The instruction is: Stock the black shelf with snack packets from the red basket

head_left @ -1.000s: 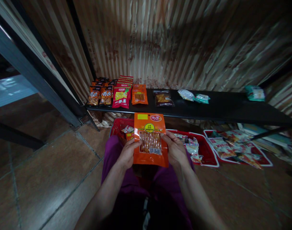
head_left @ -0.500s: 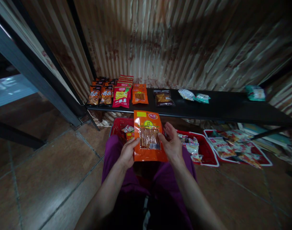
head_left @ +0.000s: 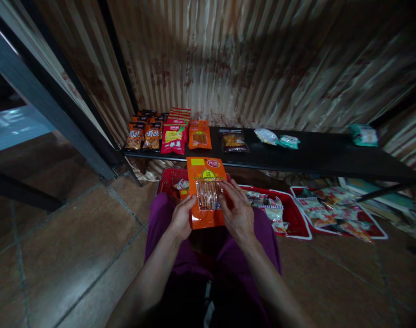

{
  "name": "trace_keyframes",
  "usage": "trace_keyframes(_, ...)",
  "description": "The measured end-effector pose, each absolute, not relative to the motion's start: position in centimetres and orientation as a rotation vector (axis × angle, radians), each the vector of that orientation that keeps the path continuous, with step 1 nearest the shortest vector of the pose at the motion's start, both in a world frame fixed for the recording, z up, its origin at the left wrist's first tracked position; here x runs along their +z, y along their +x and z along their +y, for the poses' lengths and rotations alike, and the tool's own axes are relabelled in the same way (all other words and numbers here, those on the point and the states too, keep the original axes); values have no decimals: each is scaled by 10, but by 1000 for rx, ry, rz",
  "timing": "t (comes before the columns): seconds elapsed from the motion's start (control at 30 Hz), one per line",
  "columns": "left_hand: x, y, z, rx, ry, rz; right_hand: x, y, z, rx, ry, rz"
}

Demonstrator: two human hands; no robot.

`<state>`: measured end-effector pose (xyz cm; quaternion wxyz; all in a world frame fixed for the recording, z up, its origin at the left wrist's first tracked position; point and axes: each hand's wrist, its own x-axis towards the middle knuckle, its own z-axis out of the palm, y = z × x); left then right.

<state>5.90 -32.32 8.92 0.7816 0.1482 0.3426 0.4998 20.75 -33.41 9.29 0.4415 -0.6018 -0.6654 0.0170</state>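
Note:
An orange snack packet (head_left: 208, 193) with a clear window and a yellow round label is held upright above my knees, its front towards me. My left hand (head_left: 182, 220) grips its lower left edge, thumb on the front and the other fingers hidden behind. Across the right side lies my right hand (head_left: 238, 214), fingers stretched out over the edge of the window. Just beyond, on the black shelf (head_left: 279, 157), rests a similar orange packet (head_left: 199, 135). To its left are red snack packets (head_left: 174, 138) and several small black-and-orange packets (head_left: 151, 136).
A dark brown packet (head_left: 233, 140), white and green packets (head_left: 289, 141) and another green packet (head_left: 364, 135) lie farther right on the shelf. Under its front edge stand red baskets (head_left: 298, 223) holding snack bags (head_left: 317, 211). A metal post (head_left: 74, 116) rises at the left.
My right hand has come off the packet's right edge and moved left over its front, fingers now straighter. The packet has shifted slightly left, still in my left hand.

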Motion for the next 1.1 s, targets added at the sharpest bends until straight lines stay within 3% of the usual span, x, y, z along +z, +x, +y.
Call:
trace_keyframes(0.13, 88, 61, -324, 1109, 332, 738, 94, 203, -335, 117, -1477, -1661)
trace_keyframes(0.5, 76, 77, -339, 1088, 748, 909, 89, 183, -343, 844, -1394, -1469)
trace_keyframes(1.1, 88, 81, -347, 1142, 1057, 1031, 68, 199, -342, 1129, -1289, -795)
